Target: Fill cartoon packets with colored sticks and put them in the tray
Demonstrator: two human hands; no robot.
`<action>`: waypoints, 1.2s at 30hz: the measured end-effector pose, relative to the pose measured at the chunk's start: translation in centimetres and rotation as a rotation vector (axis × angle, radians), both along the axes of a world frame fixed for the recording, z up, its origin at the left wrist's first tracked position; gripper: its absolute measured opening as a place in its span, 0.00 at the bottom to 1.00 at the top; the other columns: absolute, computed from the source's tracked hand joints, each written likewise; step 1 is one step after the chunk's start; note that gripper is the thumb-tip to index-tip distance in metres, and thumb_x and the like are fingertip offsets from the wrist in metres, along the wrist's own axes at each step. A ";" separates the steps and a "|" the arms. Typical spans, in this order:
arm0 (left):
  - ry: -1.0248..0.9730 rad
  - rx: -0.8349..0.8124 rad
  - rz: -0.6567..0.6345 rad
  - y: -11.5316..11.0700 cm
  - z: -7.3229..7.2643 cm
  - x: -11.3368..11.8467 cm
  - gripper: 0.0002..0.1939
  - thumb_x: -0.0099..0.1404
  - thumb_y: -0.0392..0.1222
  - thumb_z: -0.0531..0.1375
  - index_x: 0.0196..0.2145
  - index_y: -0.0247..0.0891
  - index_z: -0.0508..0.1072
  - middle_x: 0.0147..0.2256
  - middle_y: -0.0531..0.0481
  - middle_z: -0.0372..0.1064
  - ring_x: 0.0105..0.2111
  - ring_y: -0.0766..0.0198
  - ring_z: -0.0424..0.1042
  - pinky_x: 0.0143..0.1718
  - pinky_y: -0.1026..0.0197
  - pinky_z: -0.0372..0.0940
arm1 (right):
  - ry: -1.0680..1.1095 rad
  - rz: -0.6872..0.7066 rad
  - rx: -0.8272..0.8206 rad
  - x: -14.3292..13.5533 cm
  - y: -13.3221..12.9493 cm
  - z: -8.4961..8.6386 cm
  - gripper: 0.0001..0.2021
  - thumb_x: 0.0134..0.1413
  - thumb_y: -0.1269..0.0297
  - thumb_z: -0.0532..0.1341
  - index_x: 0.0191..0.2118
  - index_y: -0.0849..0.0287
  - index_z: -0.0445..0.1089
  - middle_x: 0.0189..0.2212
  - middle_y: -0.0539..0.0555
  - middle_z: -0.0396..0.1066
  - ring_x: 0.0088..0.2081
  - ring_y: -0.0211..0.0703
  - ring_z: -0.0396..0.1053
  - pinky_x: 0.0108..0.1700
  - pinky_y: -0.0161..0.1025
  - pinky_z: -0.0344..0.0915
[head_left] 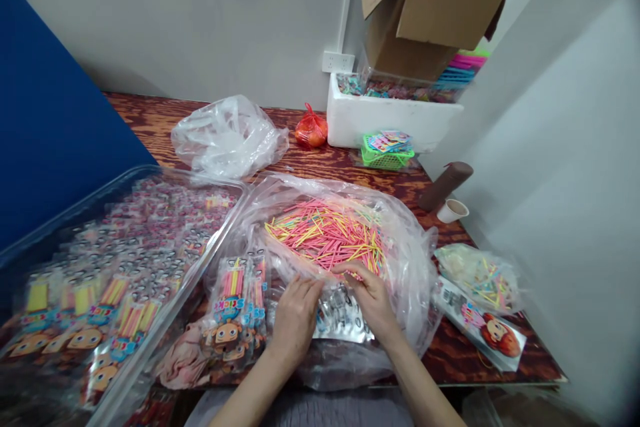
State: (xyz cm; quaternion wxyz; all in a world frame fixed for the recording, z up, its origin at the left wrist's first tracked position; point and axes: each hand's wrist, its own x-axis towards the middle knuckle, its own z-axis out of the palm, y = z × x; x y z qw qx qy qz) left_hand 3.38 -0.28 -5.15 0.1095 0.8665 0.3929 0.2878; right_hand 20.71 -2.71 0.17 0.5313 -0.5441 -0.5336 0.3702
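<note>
My left hand (296,315) and my right hand (371,299) are close together at the near edge of a pile of thin pink and yellow sticks (330,232). The sticks lie in a large clear plastic bag (410,267) spread open on the table. My left fingers are bent and pressed together. The right thumb and forefinger form a pinch; whatever sits in either grip is too small or hidden to make out. Silver-and-clear packets (345,320) lie between my wrists. Left of my left hand are filled stick packets (233,310) with a cartoon face.
A clear tray (220,230) of filled packets stands left, beside a pink cloth (184,357). At right are a paper cup (453,211), a brown cylinder (447,185) and a bag of sticks (480,273). Behind are a green basket (387,159) and a white foam box (385,121).
</note>
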 end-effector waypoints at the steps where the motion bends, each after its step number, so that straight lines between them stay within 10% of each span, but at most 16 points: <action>1: -0.007 -0.002 0.006 0.1 0.2 -0.1 0.15 0.68 0.30 0.51 0.48 0.36 0.73 0.44 0.43 0.75 0.45 0.55 0.73 0.56 0.44 0.62 | 0.005 0.002 -0.003 0.0 0.0 0.1 0.12 0.60 0.66 0.57 0.43 0.50 0.77 0.40 0.53 0.75 0.44 0.48 0.70 0.48 0.42 0.64; 10: -0.305 -0.352 0.140 1.2 3.6 -1.8 0.13 0.70 0.41 0.53 0.39 0.38 0.77 0.39 0.45 0.76 0.41 0.56 0.74 0.45 0.53 0.68 | 0.041 -0.037 -0.027 0.7 -0.1 0.4 0.10 0.61 0.62 0.58 0.40 0.52 0.77 0.40 0.54 0.77 0.45 0.48 0.71 0.50 0.43 0.63; 20: -0.579 -0.741 0.123 1.4 4.1 -2.4 0.14 0.66 0.47 0.57 0.35 0.38 0.80 0.34 0.48 0.78 0.37 0.60 0.75 0.39 0.61 0.66 | 0.776 0.022 -0.035 -1.9 5.4 3.3 0.09 0.55 0.54 0.64 0.38 0.52 0.73 0.36 0.53 0.77 0.48 0.51 0.74 0.55 0.55 0.66; 31: -0.648 -0.755 0.150 0.8 4.4 -3.1 0.13 0.65 0.46 0.57 0.34 0.38 0.79 0.32 0.50 0.76 0.33 0.61 0.72 0.36 0.63 0.65 | 0.575 0.146 -0.270 -4.6 3.4 3.8 0.12 0.51 0.52 0.65 0.34 0.56 0.74 0.44 0.58 0.77 0.52 0.55 0.70 0.53 0.51 0.66; 36: -0.768 -0.686 0.199 0.2 5.3 -3.6 0.12 0.65 0.46 0.57 0.35 0.39 0.79 0.33 0.49 0.74 0.34 0.61 0.72 0.35 0.63 0.66 | 0.394 0.172 -0.271 -5.7 2.8 5.0 0.17 0.56 0.52 0.62 0.50 0.51 0.68 0.52 0.56 0.72 0.55 0.51 0.68 0.57 0.49 0.62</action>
